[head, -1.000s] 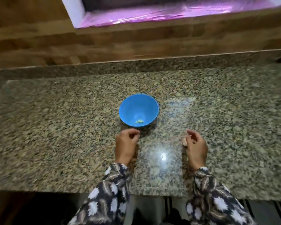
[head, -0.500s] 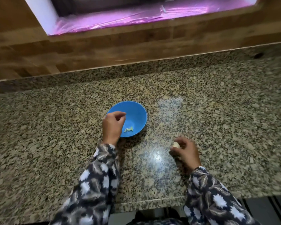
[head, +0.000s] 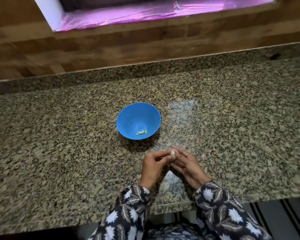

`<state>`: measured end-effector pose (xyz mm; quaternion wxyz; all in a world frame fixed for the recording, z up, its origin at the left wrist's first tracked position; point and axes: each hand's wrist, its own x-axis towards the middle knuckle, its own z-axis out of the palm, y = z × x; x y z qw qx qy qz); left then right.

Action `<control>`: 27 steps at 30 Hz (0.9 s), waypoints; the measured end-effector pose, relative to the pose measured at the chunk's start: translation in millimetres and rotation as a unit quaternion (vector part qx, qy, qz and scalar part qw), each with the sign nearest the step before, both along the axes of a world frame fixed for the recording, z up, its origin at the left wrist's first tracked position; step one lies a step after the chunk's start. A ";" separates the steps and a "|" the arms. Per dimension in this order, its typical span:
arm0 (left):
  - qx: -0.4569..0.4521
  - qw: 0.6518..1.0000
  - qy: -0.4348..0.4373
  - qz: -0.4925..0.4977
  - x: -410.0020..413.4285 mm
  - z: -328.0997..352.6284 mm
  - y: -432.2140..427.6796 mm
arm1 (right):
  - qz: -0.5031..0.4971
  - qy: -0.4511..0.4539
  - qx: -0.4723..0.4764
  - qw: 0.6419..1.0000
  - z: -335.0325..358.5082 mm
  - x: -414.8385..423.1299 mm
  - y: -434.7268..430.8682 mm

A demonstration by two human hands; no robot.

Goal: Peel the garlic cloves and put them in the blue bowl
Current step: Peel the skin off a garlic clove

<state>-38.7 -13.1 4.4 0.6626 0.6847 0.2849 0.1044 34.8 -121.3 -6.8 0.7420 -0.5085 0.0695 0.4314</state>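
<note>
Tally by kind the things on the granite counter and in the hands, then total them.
Round blue plastic bowl: 1
Pale peeled garlic pieces in it: 2, seemingly; they are small
Whitish garlic clove pinched by left hand and right hand: 1
Total: 4

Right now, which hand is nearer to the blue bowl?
Left, slightly. The left hand lies at the near side of the blue bowl; the right hand lies further right. Both hold one garlic clove.

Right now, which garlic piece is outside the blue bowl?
The pale whitish garlic piece pinched between left hand and right hand; the yellowish cloves lie inside the blue plastic bowl.
</note>
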 end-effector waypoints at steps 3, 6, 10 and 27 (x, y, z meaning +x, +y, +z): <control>-0.011 1.000 -0.004 0.007 -2.8 0.6 2.2 | 0.013 -0.011 0.013 1.000 2.2 -2.7 -0.8; 0.006 1.000 -0.001 0.008 -2.6 1.6 2.4 | 0.006 -0.012 0.015 1.000 5.0 -4.6 -0.5; 0.059 0.998 0.004 0.009 -4.7 3.9 -0.1 | -0.009 -0.013 0.017 1.000 5.0 -6.7 -0.8; 0.113 0.992 0.022 0.048 -8.0 -8.3 -3.4 | -0.084 0.078 0.065 0.991 -4.3 -11.3 1.5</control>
